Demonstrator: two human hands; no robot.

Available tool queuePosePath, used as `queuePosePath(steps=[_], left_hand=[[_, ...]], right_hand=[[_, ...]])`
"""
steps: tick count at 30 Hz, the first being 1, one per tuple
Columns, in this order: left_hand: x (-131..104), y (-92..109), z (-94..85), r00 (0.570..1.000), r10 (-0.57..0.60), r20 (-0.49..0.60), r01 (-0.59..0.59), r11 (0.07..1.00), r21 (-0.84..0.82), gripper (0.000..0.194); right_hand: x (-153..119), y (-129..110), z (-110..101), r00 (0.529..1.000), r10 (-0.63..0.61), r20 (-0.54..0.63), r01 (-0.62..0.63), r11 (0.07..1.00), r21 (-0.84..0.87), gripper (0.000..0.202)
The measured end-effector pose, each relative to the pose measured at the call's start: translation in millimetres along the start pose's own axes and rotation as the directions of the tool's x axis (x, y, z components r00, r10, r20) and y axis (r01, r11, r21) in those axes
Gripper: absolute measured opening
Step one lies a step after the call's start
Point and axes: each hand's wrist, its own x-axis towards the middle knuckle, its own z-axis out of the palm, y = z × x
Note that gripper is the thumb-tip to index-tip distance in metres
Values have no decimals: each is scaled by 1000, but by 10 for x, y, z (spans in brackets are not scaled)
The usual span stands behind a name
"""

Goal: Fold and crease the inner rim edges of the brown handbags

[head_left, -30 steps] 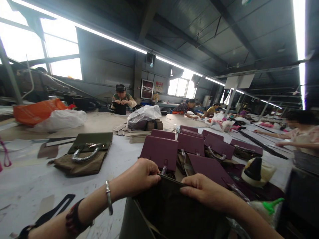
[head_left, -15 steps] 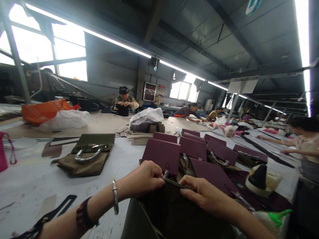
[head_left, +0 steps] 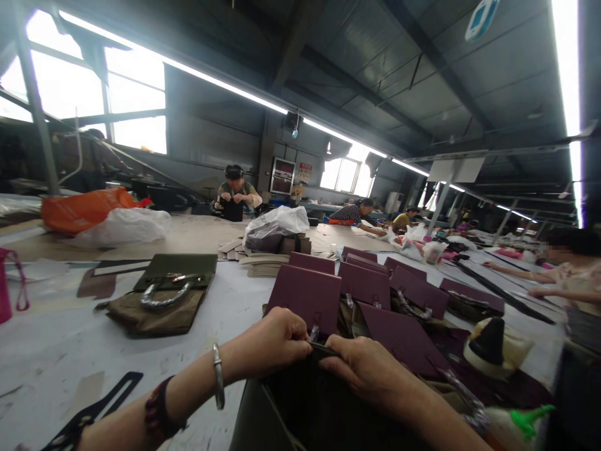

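Note:
Both my hands pinch the top edge of a dark olive handbag (head_left: 300, 401) at the bottom middle. My left hand (head_left: 284, 341) is closed on the rim, thumb against fingers. Close beside it on the right, my right hand (head_left: 357, 363) grips the same edge. The bag's lower part runs out of view. Just beyond my hands stand several handbags with purple flaps (head_left: 305, 294), some with wrapped handles. Another olive handbag (head_left: 162, 294) with a plastic-wrapped handle lies on the table to the left.
A roll with a black cone (head_left: 488, 341) and a bottle with a green nozzle (head_left: 530, 419) are at the right. Stacked brown pieces (head_left: 270, 263) and a white plastic bag (head_left: 277, 225) lie farther back. A black strap (head_left: 113, 401) is at lower left. Co-workers sit beyond and at right.
My right hand has slid left along the bag's rim, closer to my left hand. My left hand keeps its grip almost in place.

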Motion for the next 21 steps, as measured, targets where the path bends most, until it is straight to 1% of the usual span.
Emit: queuePosePath(steps=[5,8,10,12,15,17,19,21], left_hand=[[-4,-10,4,999,-20,36,21,999,-33,20],[13,-38,14,998,-23,61,25,999,-33,20],[53,-50,15,997,-36,66,37,999,-11,21],[110,-51,12,997,-47,68,46,999,15,22],[205,-43,3,995,-58,76,54,997,45,23],[266,-33,-1,995,-63,78,59,997,57,23],[325,-15,2,995,-65,76,59,996,72,23],[380,13,15,995,-67,74,59,994,96,23]], right_hand=[[46,-62,4,999,-45,-1,45,998,38,27],[80,-75,16,1000,-24,-12,25,997,72,29],[88,-39,3,1000,-2,-21,4,995,100,31],[45,48,-39,1000,6,-22,-3,990,140,32],[-157,263,-117,998,26,-55,-15,982,191,34],[-348,427,-140,994,71,-84,-53,977,208,40],[-530,564,-121,990,108,-92,-84,969,233,42],[-666,647,-68,986,134,-97,-104,959,262,39]])
